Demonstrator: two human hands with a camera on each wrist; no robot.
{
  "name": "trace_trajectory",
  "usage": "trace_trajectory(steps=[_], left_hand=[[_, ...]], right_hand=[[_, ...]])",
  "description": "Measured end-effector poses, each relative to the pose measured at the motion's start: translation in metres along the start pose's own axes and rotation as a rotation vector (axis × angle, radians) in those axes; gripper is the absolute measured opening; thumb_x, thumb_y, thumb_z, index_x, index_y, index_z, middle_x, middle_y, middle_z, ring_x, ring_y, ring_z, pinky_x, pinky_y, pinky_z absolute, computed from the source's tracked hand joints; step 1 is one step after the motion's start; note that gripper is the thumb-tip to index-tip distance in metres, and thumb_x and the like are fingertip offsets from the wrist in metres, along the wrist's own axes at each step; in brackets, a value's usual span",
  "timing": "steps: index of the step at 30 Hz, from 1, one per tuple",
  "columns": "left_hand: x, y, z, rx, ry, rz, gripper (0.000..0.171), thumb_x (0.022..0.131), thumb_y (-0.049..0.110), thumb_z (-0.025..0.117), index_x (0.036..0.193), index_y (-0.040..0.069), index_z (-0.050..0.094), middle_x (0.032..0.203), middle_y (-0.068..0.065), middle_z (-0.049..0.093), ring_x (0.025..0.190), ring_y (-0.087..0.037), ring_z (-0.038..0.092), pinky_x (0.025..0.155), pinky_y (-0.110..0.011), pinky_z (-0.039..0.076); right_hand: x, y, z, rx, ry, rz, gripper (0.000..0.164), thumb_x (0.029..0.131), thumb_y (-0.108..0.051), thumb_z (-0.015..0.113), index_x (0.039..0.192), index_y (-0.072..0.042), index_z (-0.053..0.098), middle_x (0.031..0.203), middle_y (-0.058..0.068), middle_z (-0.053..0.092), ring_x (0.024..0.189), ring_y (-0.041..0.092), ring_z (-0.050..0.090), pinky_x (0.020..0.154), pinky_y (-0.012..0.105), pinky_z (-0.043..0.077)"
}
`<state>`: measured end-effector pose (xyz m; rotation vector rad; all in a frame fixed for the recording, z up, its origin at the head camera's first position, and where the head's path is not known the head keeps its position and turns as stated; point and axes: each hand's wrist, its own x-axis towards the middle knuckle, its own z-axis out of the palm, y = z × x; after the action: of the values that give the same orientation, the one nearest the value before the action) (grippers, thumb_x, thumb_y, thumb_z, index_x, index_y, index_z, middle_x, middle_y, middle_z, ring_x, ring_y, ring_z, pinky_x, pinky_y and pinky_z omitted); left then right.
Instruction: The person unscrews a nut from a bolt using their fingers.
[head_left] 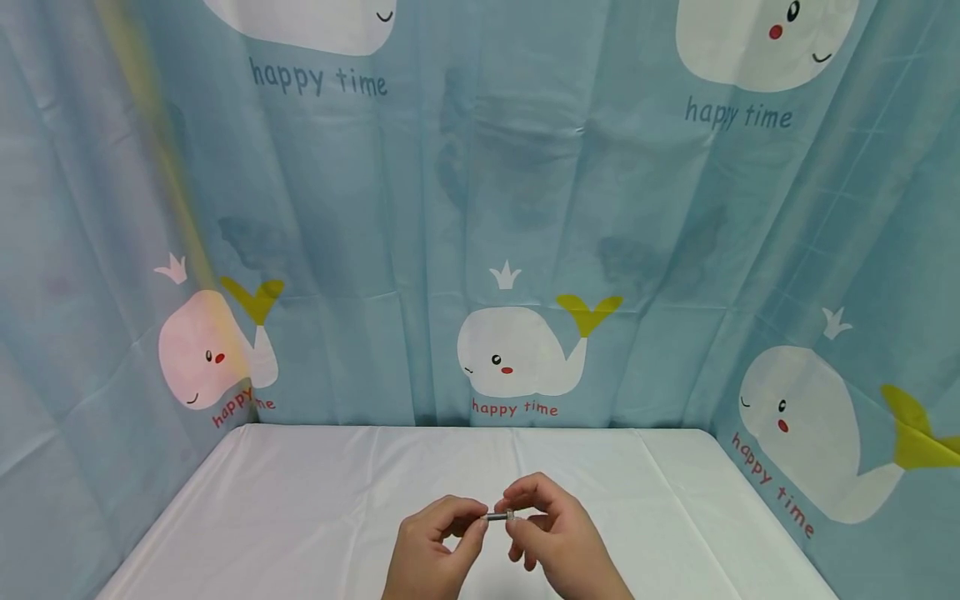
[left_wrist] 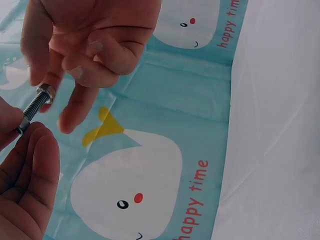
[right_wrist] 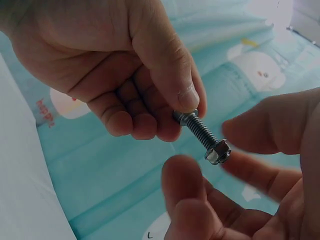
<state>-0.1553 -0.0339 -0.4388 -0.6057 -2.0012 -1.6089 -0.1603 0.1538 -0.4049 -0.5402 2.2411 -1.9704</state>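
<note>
A small metal bolt (head_left: 497,517) with a threaded shank lies roughly level between the two hands. My left hand (head_left: 438,542) pinches one end between thumb and fingertips, hiding part of that end. A shiny hexagonal piece (right_wrist: 218,152) sits at the other end; whether it is the head or a nut I cannot tell. Around that piece my right hand (head_left: 558,533) holds its thumb and fingers loosely spread. In the right wrist view a small gap shows between the right thumb (right_wrist: 260,122) and the hexagonal piece. One right fingertip (left_wrist: 47,102) is blurred behind the bolt.
Both hands are above a table with a white cover (head_left: 315,500). Blue curtains (head_left: 517,192) printed with white whales and the words "happy time" stand behind the table and along both sides.
</note>
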Motion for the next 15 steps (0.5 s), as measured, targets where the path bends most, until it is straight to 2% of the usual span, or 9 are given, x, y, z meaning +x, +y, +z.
trace_trajectory(steps=[4,6,9,13,15], left_hand=[[-0.0006,0.0009,0.0009,0.007,0.011,0.000,0.020,0.085,-0.002,0.077,0.093,0.017,0.073,0.084,0.008,0.069,0.069,-0.007,0.066,0.060,-0.025,0.056],[-0.0006,0.0014,0.0008,0.008,0.011,-0.003,0.021,0.086,-0.001,0.077,0.093,0.018,0.072,0.084,0.007,0.069,0.069,-0.007,0.066,0.060,-0.025,0.056],[-0.0005,0.0012,0.0006,0.005,0.008,0.005,0.022,0.086,-0.001,0.076,0.094,0.019,0.072,0.084,0.006,0.070,0.069,-0.007,0.066,0.060,-0.025,0.056],[-0.0002,0.0017,0.0003,-0.008,0.006,0.026,0.024,0.086,-0.003,0.076,0.094,0.019,0.072,0.085,0.006,0.069,0.069,-0.007,0.066,0.060,-0.025,0.056],[-0.0002,0.0023,0.0003,-0.010,0.010,0.031,0.024,0.086,-0.003,0.076,0.093,0.019,0.072,0.085,0.008,0.069,0.069,-0.007,0.065,0.059,-0.025,0.056]], right_hand=[[0.0005,0.0036,-0.0013,0.022,-0.017,-0.014,0.019,0.100,-0.016,0.061,0.113,-0.002,0.058,0.095,0.016,0.068,0.061,0.023,0.062,0.055,0.033,0.054],[0.0006,0.0038,-0.0013,0.012,-0.021,-0.020,0.017,0.100,-0.017,0.062,0.109,-0.003,0.060,0.092,0.014,0.068,0.061,0.022,0.061,0.056,0.033,0.054],[0.0003,0.0015,-0.0009,-0.006,-0.020,-0.019,0.012,0.097,-0.013,0.064,0.104,-0.004,0.061,0.095,0.015,0.065,0.064,0.022,0.062,0.057,0.034,0.054],[-0.0001,-0.0010,-0.0015,0.041,-0.028,0.020,0.022,0.093,-0.007,0.063,0.113,-0.003,0.057,0.106,0.016,0.063,0.068,0.025,0.063,0.058,0.033,0.054],[0.0002,-0.0009,-0.0019,0.064,-0.039,0.032,0.025,0.096,-0.010,0.062,0.118,-0.001,0.054,0.105,0.017,0.064,0.067,0.025,0.063,0.058,0.032,0.053]])
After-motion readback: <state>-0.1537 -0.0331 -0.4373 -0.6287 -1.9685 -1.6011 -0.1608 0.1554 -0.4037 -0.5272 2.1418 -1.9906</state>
